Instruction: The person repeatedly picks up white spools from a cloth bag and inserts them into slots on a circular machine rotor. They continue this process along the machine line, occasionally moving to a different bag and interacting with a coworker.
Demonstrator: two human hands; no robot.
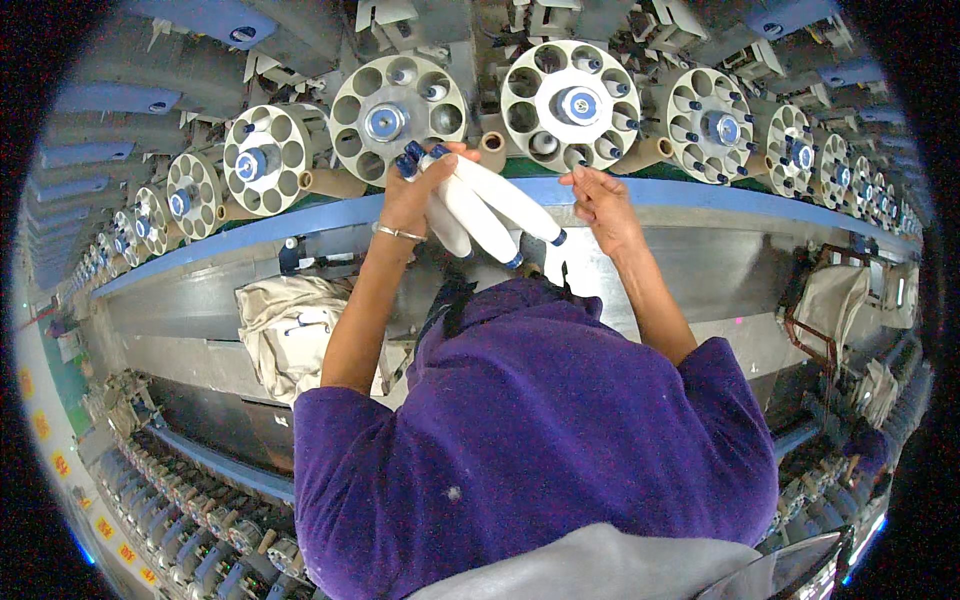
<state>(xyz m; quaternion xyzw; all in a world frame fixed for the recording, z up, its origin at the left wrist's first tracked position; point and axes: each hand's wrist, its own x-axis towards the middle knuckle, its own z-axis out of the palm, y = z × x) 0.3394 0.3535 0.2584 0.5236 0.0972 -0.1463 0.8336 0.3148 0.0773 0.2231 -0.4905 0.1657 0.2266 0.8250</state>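
Note:
In my left hand (408,200) are several slim white yarn bobbins (490,215) with dark blue ends, clutched together and slanting down to the right. That hand is just below a round bobbin magazine (362,122) with a ring of holes. My right hand (607,208) is raised below the lower rim of a second magazine (550,100), thumb and forefinger brought together and the other fingers curled. Whatever its fingertips may hold is too small to make out. Some holes of this second magazine hold bobbins, their blue ends showing.
More round magazines (708,125) line the machine on both sides. Brown paper cones (335,184) and an upright cone (492,148) sit between them. A blue rail (700,199) runs below. A cream cloth sack (290,335) is at left, another (835,300) at right.

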